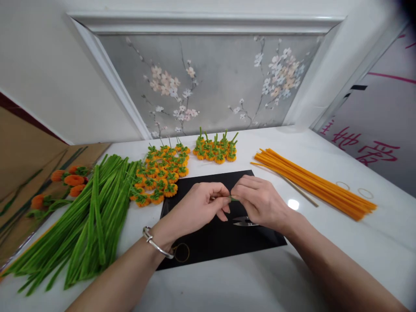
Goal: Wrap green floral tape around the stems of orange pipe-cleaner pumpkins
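My left hand and my right hand meet above a black mat, fingertips pinched together. Between them shows a small bit of green stem, gripped from both sides; most of it is hidden by the fingers. Under my right hand lie small metal snips, partly covered. A thin ring rests on the mat beside the silver bracelet on my left wrist.
Green fuzzy stems lie at left, near finished orange flowers. Orange pieces with green tops stand in two groups behind the mat. Orange fuzzy stems, a thin stick and two clear rings lie at right.
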Demonstrator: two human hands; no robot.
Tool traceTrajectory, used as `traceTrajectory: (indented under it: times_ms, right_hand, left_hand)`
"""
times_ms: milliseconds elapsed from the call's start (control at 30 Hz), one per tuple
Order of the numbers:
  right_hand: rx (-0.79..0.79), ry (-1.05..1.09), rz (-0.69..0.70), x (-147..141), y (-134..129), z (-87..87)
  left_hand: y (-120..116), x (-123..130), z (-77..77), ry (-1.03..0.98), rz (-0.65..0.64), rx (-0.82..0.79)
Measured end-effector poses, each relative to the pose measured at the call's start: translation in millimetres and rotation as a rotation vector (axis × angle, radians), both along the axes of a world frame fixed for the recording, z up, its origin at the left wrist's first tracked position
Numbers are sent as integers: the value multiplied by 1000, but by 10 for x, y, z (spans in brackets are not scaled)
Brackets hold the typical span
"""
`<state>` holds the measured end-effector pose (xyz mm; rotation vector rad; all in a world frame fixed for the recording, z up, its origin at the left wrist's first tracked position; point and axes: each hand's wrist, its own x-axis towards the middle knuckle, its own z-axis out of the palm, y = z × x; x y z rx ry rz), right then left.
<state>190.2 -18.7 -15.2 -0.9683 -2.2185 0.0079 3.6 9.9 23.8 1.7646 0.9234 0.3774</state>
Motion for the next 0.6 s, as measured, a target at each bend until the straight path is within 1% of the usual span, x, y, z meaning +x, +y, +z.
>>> traceTrajectory:
  times_ms: [33,133,200,267,367,433,533,600]
  right_hand:
    - [19,-22,2,5,4,-11]
    - [55,-34,37,29,24,-32]
    - [37,49,51,48,34,-23]
    - [-14,191,26,61,35,4]
    - [-142,365,-37,53,18,43]
    - [-261,449,-49,17,2,42]
    - [-454,641,-22,-76,-14,0]
    - [-561,784,23,-144,-14,-39]
  left_hand:
    - [0,5,-9,-7,-3,-40]
    - [22,-3,-24,-85,-22,-258]
    - [46,-21,-27,-148,-20,-364]
    - [70,-43,-31,-194,2,-415]
    - [94,-68,-39,-255,38,-471]
    - [101,-76,-45,-289,50,-511]
    - [100,-75,-61,-339,45,-564]
    - [95,-71,-79,-371,32,-591]
